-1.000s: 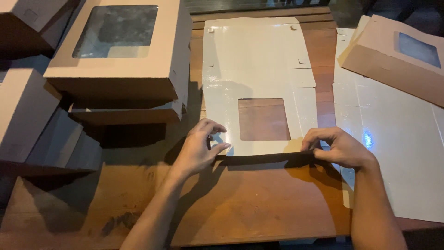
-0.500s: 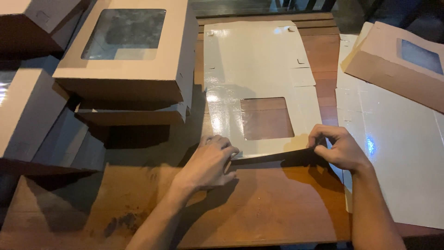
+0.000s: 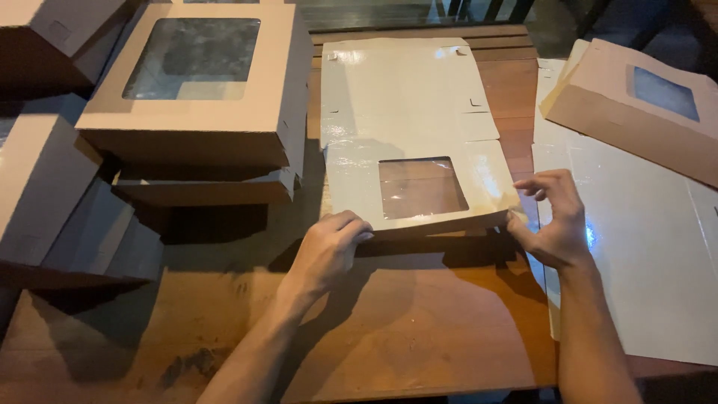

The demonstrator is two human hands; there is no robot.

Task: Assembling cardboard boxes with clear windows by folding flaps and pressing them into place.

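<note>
box blank (image 3: pixel 407 120) between both hands (image 3: pixel 329 251)

glossy cardboard box blank (image 3: pixel 407 105), worn wooden table (image 3: pixel 419 329)

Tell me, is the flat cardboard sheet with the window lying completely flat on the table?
No: the near edge of the flat cardboard sheet is lifted off the table, raised by both hands.
</note>
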